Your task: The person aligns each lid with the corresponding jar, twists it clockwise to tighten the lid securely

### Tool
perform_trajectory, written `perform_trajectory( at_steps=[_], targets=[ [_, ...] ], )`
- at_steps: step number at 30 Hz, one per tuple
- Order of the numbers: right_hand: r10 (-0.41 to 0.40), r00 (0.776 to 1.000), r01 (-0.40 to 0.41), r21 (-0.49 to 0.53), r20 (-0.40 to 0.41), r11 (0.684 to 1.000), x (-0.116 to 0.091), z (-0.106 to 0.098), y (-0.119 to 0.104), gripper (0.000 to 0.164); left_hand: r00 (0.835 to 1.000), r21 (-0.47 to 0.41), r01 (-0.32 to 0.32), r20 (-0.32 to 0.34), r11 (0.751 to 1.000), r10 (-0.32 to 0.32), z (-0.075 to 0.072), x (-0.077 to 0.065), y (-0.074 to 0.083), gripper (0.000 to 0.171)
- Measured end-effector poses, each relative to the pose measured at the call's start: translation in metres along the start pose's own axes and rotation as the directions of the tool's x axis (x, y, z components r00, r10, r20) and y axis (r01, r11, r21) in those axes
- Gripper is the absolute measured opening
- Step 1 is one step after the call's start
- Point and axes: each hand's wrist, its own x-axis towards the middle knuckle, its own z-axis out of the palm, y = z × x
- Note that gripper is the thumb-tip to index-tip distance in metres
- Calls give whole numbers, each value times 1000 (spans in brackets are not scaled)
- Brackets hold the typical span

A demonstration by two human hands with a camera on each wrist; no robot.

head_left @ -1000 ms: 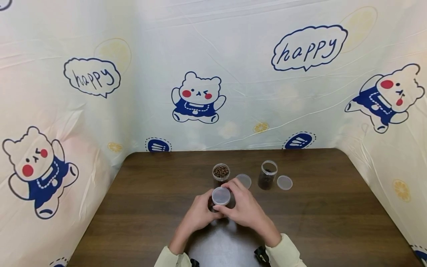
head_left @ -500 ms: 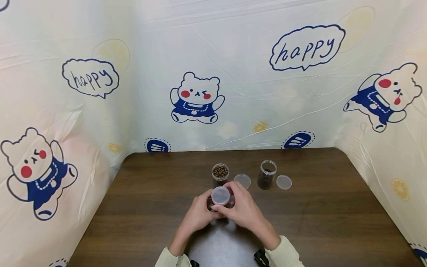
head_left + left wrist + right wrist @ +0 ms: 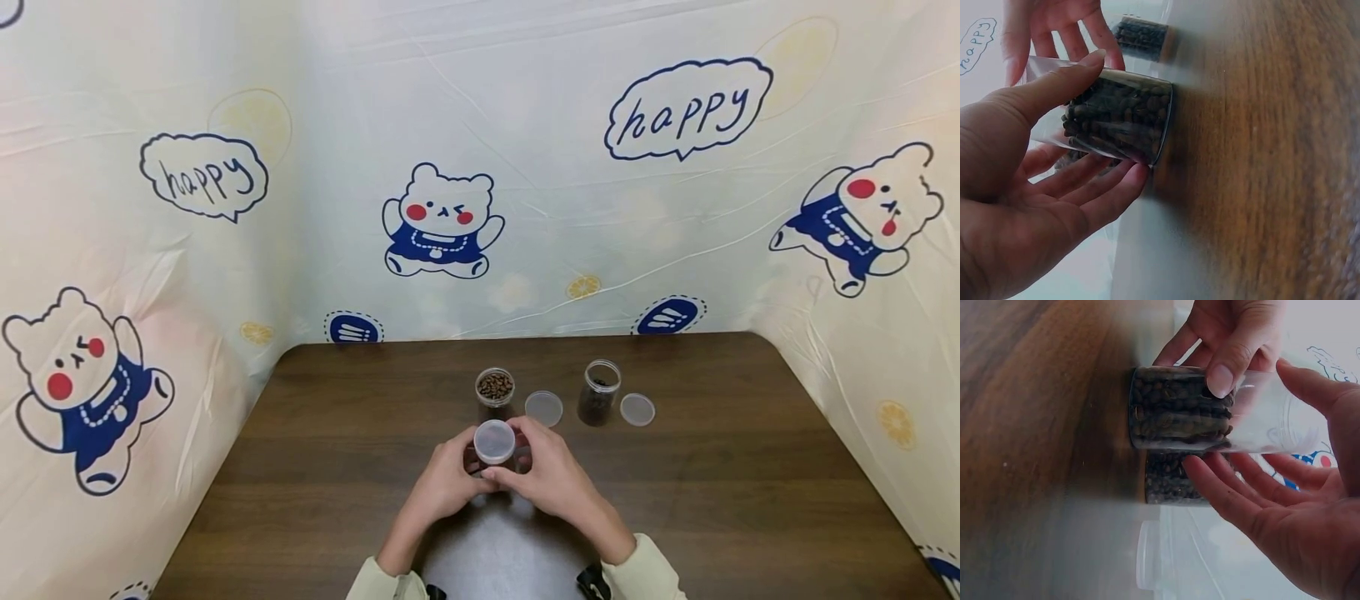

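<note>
Near the middle of the table stands a clear jar [image 3: 1175, 412] partly filled with coffee beans, with a translucent lid [image 3: 494, 441] on its mouth. My left hand [image 3: 448, 477] grips the jar's side, its thumb across the front and the other fingers around the lower part. From the opposite side my right hand [image 3: 551, 471] holds the jar, thumb up by the rim and fingertips against the wall. The left wrist view shows the jar's base close at the table surface.
Just behind stands an uncapped jar [image 3: 495, 388] of brown beans, a loose lid [image 3: 544, 408] to its right. Farther right are another uncapped jar [image 3: 597, 400] with dark contents and its neighbouring lid [image 3: 637, 409]. A patterned cloth [image 3: 555, 192] hangs behind the wooden table [image 3: 337, 450].
My right fingers have come down from around the lid to the jar's side, leaving more of the lid in sight. The left hand keeps its grip; the other jars stay put.
</note>
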Motion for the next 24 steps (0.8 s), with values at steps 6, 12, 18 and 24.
perform_trajectory(
  at_steps=[6, 12, 18, 24],
  targets=[
    [-74, 997, 74, -19, -6, 997, 1, -2, -1, 57, 1000, -8, -7, 8, 1000, 7, -1, 0, 1, 56],
    [-46, 999, 46, -17, 1, 999, 5, 0, -4, 55, 999, 23, -39, -22, 999, 40, -3, -3, 0, 53],
    [-38, 999, 38, -28, -1, 999, 12, 5, -9, 57, 996, 46, -46, -73, 998, 49, -10, -6, -1, 54],
    [-16, 1000, 16, -11, 11, 1000, 20, 13, -15, 57, 994, 45, -9, -113, 999, 14, -20, -8, -3, 53]
  ],
)
